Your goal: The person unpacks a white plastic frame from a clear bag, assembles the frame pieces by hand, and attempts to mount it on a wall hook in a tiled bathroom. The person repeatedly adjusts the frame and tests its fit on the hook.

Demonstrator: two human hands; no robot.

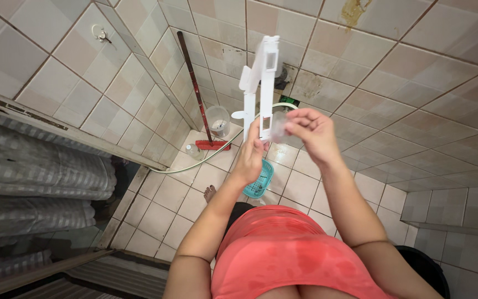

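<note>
1. Here, your left hand (250, 158) is closed around the lower end of a long white plastic part (262, 83), holding it upright in the air above the tiled floor (172, 199).
2. Your right hand (308, 130) pinches a small clear plastic piece (279, 126) between its fingertips, just beside the white part's lower section and touching or almost touching it.
3. Below your hands, a teal basket (261, 180) sits on the floor near your bare foot (210, 193).
4. Farther out, a red-handled brush (201, 94) leans in the wall corner, with a clear cup (217, 120) beside it.
5. A pale green hose (206, 158) runs across the floor toward that corner.
</note>
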